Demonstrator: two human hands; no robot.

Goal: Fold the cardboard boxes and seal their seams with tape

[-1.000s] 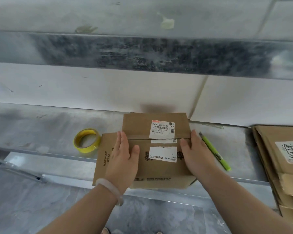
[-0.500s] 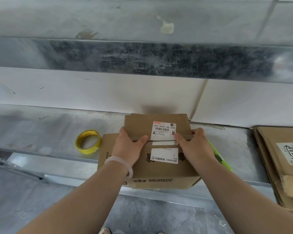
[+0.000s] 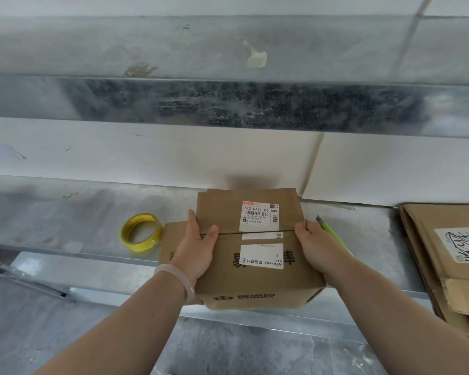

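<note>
Closure being held for taping.
Left hand [image 3: 198, 250] and right hand [image 3: 317, 247] are gripping the cardboard box [image 3: 255, 282], thumbs pinning its seam [image 3: 255, 233] shut; tape roll [image 3: 140, 231] lying near.

**One head-worn view, tilted forward and down**

The single wide-angle camera sits on the person's head and faces forward and downward at a metal shelf [image 3: 65, 212] set against a white wall [image 3: 146, 152]. It is close in. Both forearms enter from the bottom edge, and the left hand [image 3: 198, 247] and right hand [image 3: 317, 244] grip the cardboard box [image 3: 255, 282] by its sides at mid-frame. A tape roll [image 3: 141, 231] lies left of centre. The right edge cuts off a stack of flat cardboard [image 3: 444, 269]. The floor [image 3: 228, 353] shows along the bottom.
</note>
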